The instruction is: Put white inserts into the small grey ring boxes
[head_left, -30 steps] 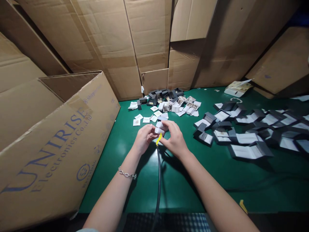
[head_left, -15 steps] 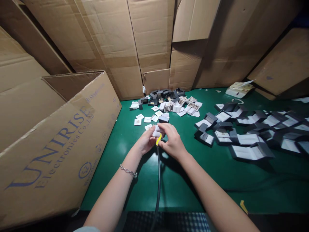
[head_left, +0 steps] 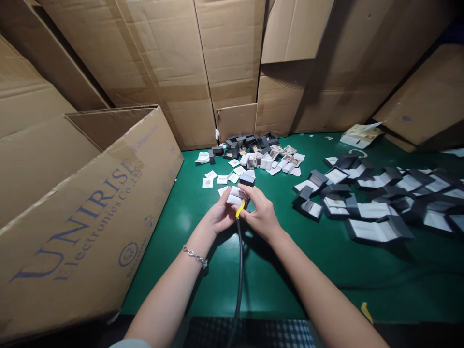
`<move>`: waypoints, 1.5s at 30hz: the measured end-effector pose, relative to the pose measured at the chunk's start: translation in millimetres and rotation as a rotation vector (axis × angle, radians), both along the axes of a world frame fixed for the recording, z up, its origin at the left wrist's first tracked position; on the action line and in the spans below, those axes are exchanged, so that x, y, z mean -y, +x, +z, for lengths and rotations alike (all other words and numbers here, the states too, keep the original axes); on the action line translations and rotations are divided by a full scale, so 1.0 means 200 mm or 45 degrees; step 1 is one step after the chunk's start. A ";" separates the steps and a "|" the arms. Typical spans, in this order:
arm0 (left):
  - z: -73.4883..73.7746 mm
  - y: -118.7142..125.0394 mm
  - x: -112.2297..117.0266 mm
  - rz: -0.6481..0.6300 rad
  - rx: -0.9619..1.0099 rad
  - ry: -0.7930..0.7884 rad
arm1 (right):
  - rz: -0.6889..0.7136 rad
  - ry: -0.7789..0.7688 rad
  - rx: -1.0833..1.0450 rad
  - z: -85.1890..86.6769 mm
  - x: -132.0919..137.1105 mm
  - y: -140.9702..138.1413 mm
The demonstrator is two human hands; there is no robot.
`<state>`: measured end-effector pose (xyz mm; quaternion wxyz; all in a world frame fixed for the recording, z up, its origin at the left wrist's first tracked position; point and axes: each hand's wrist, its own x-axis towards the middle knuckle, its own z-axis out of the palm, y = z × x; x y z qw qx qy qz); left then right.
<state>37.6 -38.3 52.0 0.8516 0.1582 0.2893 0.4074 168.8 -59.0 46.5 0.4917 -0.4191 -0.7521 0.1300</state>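
Note:
Between both hands, above the middle of the green table, is a small white folded-card piece [head_left: 235, 194], like a box insert. My left hand [head_left: 218, 215] grips its left side, fingers closed. My right hand [head_left: 261, 212] holds its right side, with the fingertips partly hidden behind it. A yellow strip [head_left: 240, 209] tops a black cable or hose [head_left: 240, 270] that runs from between the hands down past the table's front edge. Whether a finger also holds the strip is unclear. Just beyond the hands lies a small dark box [head_left: 247, 180].
White paper squares [head_left: 207, 183], black box pieces [head_left: 250, 141] and white inserts [head_left: 266, 162] are piled behind. Many opened black boxes [head_left: 379, 228] cover the right side. A large open carton [head_left: 90, 217] stands left; cardboard [head_left: 232, 53] walls the back. A yellow scrap [head_left: 366, 311] lies front right.
The white piece has tilted and shows more of its upper face between the fingers. My hands stay in nearly the same place; the view has shifted slightly.

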 end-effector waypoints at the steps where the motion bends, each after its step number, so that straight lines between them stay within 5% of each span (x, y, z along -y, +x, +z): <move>1: 0.00 0.00 0.00 -0.003 0.006 -0.002 | -0.003 -0.006 0.005 0.00 0.00 0.00; 10: 0.01 0.02 -0.01 0.145 -0.032 -0.100 | 0.018 -0.030 0.013 -0.03 -0.01 0.00; 26: -0.04 0.03 -0.03 0.111 0.031 -0.043 | -0.032 0.001 -0.030 -0.04 -0.01 0.00; 30: -0.05 0.01 -0.04 0.237 -0.298 0.176 | -0.093 0.033 -0.024 -0.03 -0.03 0.03; 35: -0.10 -0.01 -0.06 0.638 -1.188 0.836 | -0.196 -0.008 -0.048 -0.03 -0.07 0.09; 39: -0.18 0.01 -0.05 0.474 -1.558 1.136 | -0.208 -0.160 0.002 -0.04 -0.09 0.11; 45: -0.22 0.09 -0.06 0.304 -1.740 1.075 | -0.186 -0.341 0.155 -0.08 -0.09 0.09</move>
